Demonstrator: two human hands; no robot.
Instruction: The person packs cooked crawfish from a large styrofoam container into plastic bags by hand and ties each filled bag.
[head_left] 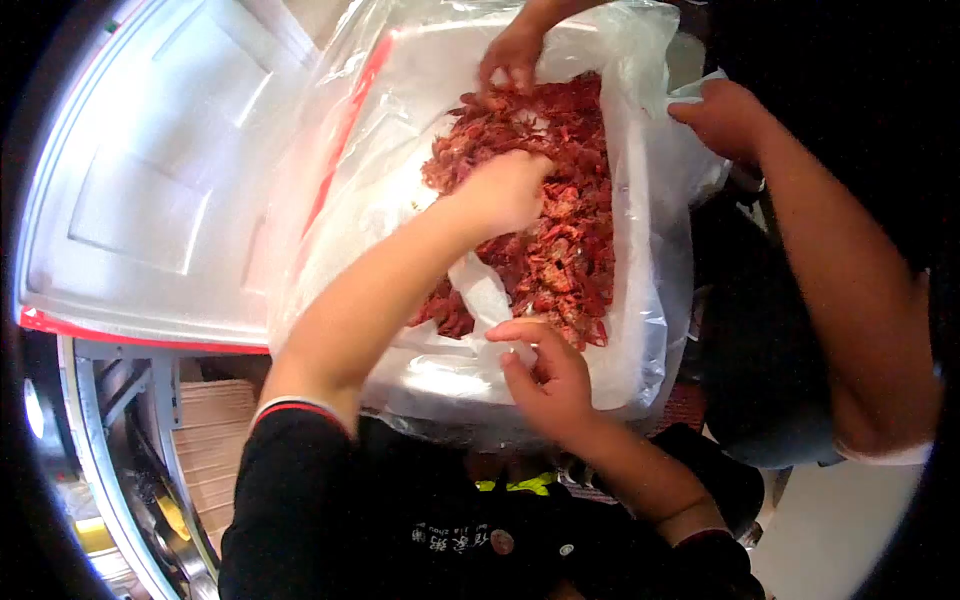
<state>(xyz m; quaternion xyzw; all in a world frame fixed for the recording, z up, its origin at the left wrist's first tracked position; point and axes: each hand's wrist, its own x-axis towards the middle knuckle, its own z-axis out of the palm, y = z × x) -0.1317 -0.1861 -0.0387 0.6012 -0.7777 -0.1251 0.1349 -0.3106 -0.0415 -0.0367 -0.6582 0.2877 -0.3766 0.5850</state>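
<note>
A pile of dark red crustaceans, apparently crayfish (pixel 565 255), lies in a white foam box (pixel 625 300) lined with clear plastic. My left hand (pixel 505 190) is over the middle of the pile, its fingers curled down against it; what they hold is hidden. Near the front of the box, my right hand (pixel 548 380) pinches a white, translucent sheet (pixel 483 292) between thumb and forefinger. That sheet runs from my fingers up onto the pile.
Another person's hand (pixel 513 55) reaches into the pile at the far side. A second hand (pixel 730 118) grips the plastic at the right. The white foam lid (pixel 150 190) with red tape stands at the left, above a metal rack (pixel 125 370).
</note>
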